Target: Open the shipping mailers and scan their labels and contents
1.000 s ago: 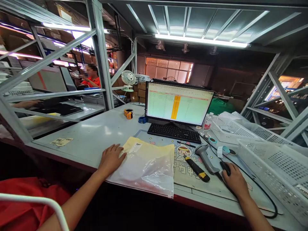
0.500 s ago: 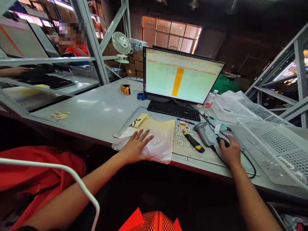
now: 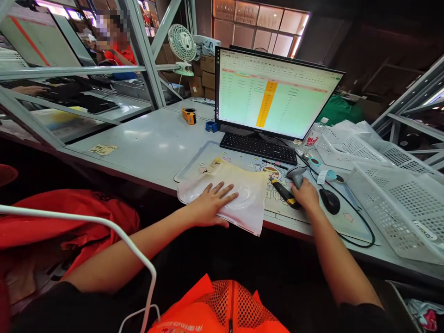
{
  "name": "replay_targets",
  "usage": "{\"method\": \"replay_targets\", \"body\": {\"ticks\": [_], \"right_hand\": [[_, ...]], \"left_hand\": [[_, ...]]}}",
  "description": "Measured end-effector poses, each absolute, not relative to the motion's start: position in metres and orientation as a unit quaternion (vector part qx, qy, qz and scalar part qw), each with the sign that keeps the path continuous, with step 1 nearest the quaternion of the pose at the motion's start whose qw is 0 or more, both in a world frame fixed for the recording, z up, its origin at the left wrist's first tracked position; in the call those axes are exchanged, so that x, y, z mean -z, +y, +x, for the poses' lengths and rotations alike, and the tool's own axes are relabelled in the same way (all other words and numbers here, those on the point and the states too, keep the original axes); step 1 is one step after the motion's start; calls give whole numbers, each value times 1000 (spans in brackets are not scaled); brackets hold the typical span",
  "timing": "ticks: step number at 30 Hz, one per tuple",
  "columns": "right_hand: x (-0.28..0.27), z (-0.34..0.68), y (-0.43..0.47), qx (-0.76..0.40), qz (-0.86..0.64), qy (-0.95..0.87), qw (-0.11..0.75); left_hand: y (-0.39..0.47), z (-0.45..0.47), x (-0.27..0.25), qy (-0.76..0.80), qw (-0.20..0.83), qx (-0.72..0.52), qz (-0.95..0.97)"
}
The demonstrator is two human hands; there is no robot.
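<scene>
My left hand (image 3: 215,205) lies flat with fingers spread on a white plastic bag (image 3: 248,194) at the desk's front edge. A small printed label (image 3: 217,163) shows at the bag's upper corner. My right hand (image 3: 305,194) is wrapped round the handle of a grey barcode scanner (image 3: 297,174), its head pointing away from me. Just left of that hand lies a black and yellow utility knife (image 3: 282,192). A black computer mouse (image 3: 329,201) sits untouched to the right. All of these rest on or over a patterned desk mat (image 3: 194,162).
Behind the mat stand a black keyboard (image 3: 258,147) and a monitor (image 3: 274,92) showing a spreadsheet. White perforated baskets (image 3: 391,203) line the right side. Tape rolls, one orange (image 3: 189,115) and one blue (image 3: 211,126), lie at the back. A co-worker (image 3: 120,46) is beyond the left frame.
My right hand has let go of the mouse and moved left onto the barcode scanner, gripping its handle. My left hand stays on the bag. The whole view has shifted slightly.
</scene>
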State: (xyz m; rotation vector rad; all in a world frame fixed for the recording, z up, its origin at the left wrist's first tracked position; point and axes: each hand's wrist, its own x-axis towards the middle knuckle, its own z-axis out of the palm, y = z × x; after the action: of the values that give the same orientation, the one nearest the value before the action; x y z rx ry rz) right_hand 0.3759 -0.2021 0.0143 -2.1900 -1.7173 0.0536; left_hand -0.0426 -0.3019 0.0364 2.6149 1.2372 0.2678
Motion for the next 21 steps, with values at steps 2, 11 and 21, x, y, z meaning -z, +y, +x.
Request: {"method": "replay_targets", "body": {"ticks": [2,11,21], "right_hand": [[-24,367,-194,-44,-802,-580,134],[-94,373,-180,-168,-789,-579,119],[-205,323,-226,-353,-590,-726,-12]], "left_hand": [[-290,-48,-42,433,148,-109,882],[-222,-70,-33,558,173,-39,811],[-224,-15,-51,394,247,73,882]]}}
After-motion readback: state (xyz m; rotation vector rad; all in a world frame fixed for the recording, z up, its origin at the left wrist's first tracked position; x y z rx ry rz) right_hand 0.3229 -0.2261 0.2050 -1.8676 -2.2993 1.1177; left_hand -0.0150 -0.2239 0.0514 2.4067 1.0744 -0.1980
